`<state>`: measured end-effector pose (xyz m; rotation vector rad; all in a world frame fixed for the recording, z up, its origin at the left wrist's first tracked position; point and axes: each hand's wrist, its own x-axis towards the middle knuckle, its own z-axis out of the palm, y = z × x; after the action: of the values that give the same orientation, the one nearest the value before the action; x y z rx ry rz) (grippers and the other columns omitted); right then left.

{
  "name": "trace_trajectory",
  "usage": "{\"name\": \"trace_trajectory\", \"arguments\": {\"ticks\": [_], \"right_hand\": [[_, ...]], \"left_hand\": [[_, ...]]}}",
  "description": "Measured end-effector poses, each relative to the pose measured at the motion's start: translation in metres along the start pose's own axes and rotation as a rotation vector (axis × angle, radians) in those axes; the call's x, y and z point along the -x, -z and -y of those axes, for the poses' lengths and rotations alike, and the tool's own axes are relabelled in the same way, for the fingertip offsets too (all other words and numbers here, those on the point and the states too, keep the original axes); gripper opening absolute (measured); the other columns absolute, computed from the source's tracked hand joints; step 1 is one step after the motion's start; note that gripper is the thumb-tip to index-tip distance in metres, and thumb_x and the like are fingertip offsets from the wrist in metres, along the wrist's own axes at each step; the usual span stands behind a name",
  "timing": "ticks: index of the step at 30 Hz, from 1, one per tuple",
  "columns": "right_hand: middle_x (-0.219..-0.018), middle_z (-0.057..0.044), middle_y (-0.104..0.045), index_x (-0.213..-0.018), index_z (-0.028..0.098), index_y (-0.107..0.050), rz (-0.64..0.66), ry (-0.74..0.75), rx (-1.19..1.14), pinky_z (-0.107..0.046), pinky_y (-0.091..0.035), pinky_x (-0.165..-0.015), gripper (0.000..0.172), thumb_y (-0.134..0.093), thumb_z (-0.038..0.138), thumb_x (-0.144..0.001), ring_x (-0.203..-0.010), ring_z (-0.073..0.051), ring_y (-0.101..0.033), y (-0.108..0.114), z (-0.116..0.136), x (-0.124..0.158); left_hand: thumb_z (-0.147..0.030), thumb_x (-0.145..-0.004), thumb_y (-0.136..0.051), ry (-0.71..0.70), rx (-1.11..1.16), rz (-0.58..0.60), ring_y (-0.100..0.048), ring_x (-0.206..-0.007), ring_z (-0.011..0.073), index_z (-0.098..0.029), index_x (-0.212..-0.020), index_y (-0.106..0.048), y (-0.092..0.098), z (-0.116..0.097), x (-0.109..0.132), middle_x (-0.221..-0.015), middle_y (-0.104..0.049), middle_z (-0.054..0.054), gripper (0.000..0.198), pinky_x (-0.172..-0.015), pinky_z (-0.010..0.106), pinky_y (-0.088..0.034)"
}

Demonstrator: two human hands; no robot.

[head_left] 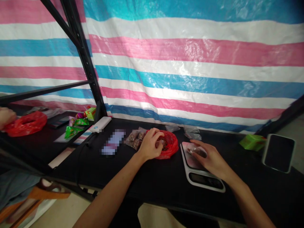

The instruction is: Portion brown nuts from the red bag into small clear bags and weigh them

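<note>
My left hand (152,145) reaches over the rim of a red plastic bag (173,145). Its fingers curl down at small brown pieces inside, and what they pinch is hidden. Just left of the bag lie several small clear packets (134,139) filled with brown pieces. My right hand (211,158) is above a white kitchen scale (188,161), its fingers closed on a small clear plastic bag (198,151) that has a little brown content. The bag is over the weighing plate; whether it rests there I cannot tell. The scale's dark display faces me.
Empty-looking clear bags (192,131) lie behind the scale. To the right are a green box (252,142) and a dark-screened device (279,153). A phone (113,142) and white power bank (101,124) sit left. Beyond the black post, another person's hand (6,117) touches a red bag (27,123).
</note>
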<state>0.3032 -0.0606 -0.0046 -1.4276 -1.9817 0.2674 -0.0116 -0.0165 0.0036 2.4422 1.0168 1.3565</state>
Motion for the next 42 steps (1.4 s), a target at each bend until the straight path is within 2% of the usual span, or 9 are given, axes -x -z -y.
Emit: {"name": "trace_trajectory", "arguments": {"ticks": [7, 13, 16, 19, 24, 31, 38, 40, 42], "right_hand": [[-0.108, -0.006, -0.071, -0.139, 0.028, -0.054, -0.348, -0.065, -0.492, -0.04, -0.058, -0.088, 0.064, -0.078, 0.045, -0.082, -0.094, -0.024, -0.07, -0.012, 0.051, -0.042], [-0.104, -0.004, -0.069, -0.137, 0.029, -0.052, -0.18, -0.048, -0.825, -0.036, -0.06, -0.081, 0.069, -0.083, 0.044, -0.078, -0.09, -0.021, -0.069, -0.055, 0.103, -0.083], [-0.107, -0.003, -0.068, -0.137, 0.031, -0.053, -0.131, -0.035, -0.883, -0.036, -0.061, -0.083, 0.071, -0.085, 0.043, -0.075, -0.095, -0.022, -0.069, -0.072, 0.115, -0.085], [-0.116, -0.004, -0.07, -0.138, 0.032, -0.055, -0.11, -0.034, -0.916, -0.039, -0.06, -0.09, 0.07, -0.085, 0.045, -0.076, -0.104, -0.024, -0.07, -0.081, 0.114, -0.077], [-0.121, -0.008, -0.074, -0.128, 0.027, -0.065, -0.134, -0.102, -0.924, -0.046, -0.057, -0.101, 0.056, -0.081, 0.052, -0.08, -0.116, -0.029, -0.068, -0.084, 0.103, -0.065], [-0.116, -0.007, -0.076, -0.125, 0.027, -0.068, -0.105, -0.145, -0.96, -0.046, -0.058, -0.098, 0.058, -0.081, 0.056, -0.077, -0.109, -0.028, -0.071, -0.078, 0.105, -0.067], [-0.091, -0.005, -0.078, -0.096, 0.022, -0.075, -0.173, -0.226, -0.918, -0.039, -0.06, -0.08, 0.04, -0.079, 0.057, -0.079, -0.084, -0.024, -0.072, -0.082, 0.095, -0.068], [-0.086, -0.005, -0.076, -0.094, 0.021, -0.074, -0.2, -0.211, -0.873, -0.037, -0.058, -0.076, 0.04, -0.077, 0.058, -0.08, -0.08, -0.024, -0.07, -0.082, 0.093, -0.068], [-0.087, -0.004, -0.075, -0.093, 0.022, -0.073, -0.235, -0.172, -0.808, -0.036, -0.056, -0.076, 0.036, -0.075, 0.056, -0.084, -0.08, -0.022, -0.068, -0.081, 0.093, -0.068]], "left_hand": [[-0.019, -0.092, -0.057, 0.039, 0.085, 0.018, -0.06, -0.109, 0.0249, -0.021, -0.113, -0.061, -0.002, -0.005, -0.003, -0.113, -0.063, 0.009, 0.022, -0.1, 0.041, -0.048], [-0.031, -0.088, -0.07, 0.139, 0.232, 0.062, -0.061, -0.114, 0.0259, -0.023, -0.137, -0.047, -0.005, -0.007, -0.002, -0.126, -0.062, 0.01, 0.055, -0.1, 0.043, -0.05], [-0.024, -0.091, -0.062, 0.201, 0.293, 0.044, -0.064, -0.1, 0.0223, -0.021, -0.126, -0.054, -0.007, -0.001, -0.002, -0.114, -0.065, 0.007, 0.036, -0.091, 0.039, -0.053], [-0.011, -0.086, -0.055, 0.257, 0.36, 0.015, -0.063, -0.091, 0.0199, -0.02, -0.111, -0.06, -0.008, 0.005, -0.003, -0.102, -0.067, 0.004, 0.026, -0.085, 0.035, -0.053], [-0.001, -0.075, -0.047, 0.32, 0.502, 0.078, -0.065, -0.086, 0.0189, -0.019, -0.114, -0.064, -0.009, 0.011, -0.004, -0.098, -0.07, 0.002, 0.046, -0.081, 0.031, -0.052], [-0.007, -0.077, -0.045, 0.391, 0.475, 0.001, -0.062, -0.091, 0.0192, -0.023, -0.101, -0.059, -0.004, 0.012, -0.004, -0.096, -0.067, 0.0, 0.032, -0.087, 0.032, -0.05], [-0.01, -0.075, -0.043, 0.427, 0.517, 0.02, -0.058, -0.08, 0.0187, -0.021, -0.087, -0.057, -0.003, 0.018, -0.006, -0.083, -0.061, 0.0, 0.022, -0.076, 0.029, -0.049], [-0.01, -0.076, -0.043, 0.437, 0.513, 0.027, -0.059, -0.08, 0.0191, -0.022, -0.088, -0.057, -0.002, 0.019, -0.004, -0.084, -0.062, 0.001, 0.022, -0.076, 0.03, -0.05], [-0.01, -0.077, -0.047, 0.396, 0.49, 0.005, -0.062, -0.093, 0.0211, -0.022, -0.102, -0.059, -0.002, 0.017, -0.003, -0.098, -0.065, 0.003, 0.03, -0.087, 0.033, -0.051]]}}
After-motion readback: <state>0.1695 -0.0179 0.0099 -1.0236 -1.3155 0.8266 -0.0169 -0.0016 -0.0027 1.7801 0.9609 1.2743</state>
